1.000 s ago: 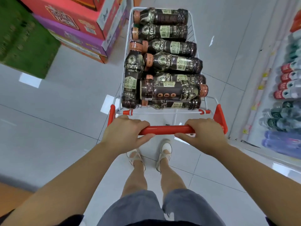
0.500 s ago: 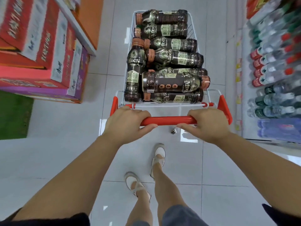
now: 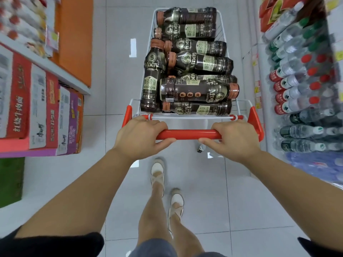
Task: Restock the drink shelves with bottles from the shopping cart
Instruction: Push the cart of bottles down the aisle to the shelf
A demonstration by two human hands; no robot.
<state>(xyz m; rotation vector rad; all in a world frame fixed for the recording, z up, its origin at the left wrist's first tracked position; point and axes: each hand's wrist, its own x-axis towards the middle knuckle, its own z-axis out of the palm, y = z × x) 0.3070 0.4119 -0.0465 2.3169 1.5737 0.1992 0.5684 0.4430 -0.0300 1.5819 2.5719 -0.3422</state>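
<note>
Both hands grip a shopping cart's red handle (image 3: 189, 134) — left hand (image 3: 140, 137), right hand (image 3: 234, 139) — while dark coffee bottles (image 3: 194, 89) lie just ahead in the basket, mostly crosswise, and the drink shelves (image 3: 300, 89) stand nearer the right hand

Both hands were on the cart's red handle (image 3: 189, 134): left hand (image 3: 139, 136) and right hand (image 3: 233, 140) gripped it, dark coffee bottles (image 3: 196, 89) piled in the shopping cart (image 3: 248, 106), drink shelves (image 3: 300, 86) alongside on the right.

bottles (image 3: 193, 62) labelled "MDOY COFFEE", "MODUOQIYA"
</note>
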